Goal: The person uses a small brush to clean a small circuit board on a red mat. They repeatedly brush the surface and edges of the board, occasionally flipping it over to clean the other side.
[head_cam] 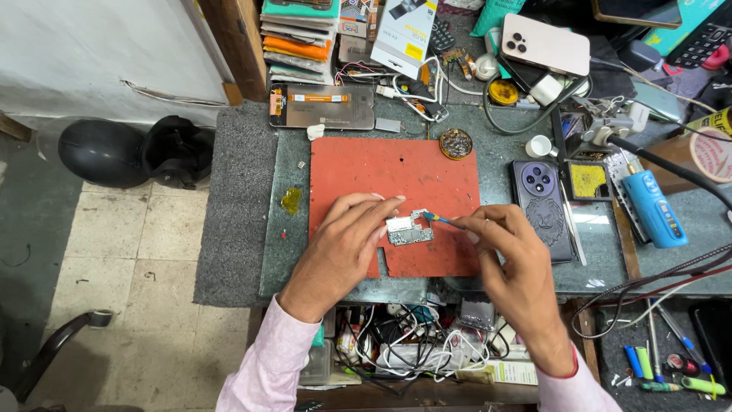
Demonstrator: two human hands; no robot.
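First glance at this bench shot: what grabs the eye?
The red work mat in the middle of the grey bench stands out first. On it the left hand steadies a small silver circuit board, while the right hand brings a blue-tipped tool to the board's edge. After that, the dark phone with a round camera ring just right of the mat, and the tangle of cables in the open drawer below.

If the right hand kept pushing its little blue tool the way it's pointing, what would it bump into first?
Most likely the small circuit board. The right hand aims the blue tool leftward, its tip already at the board's edge, with the left hand just behind.
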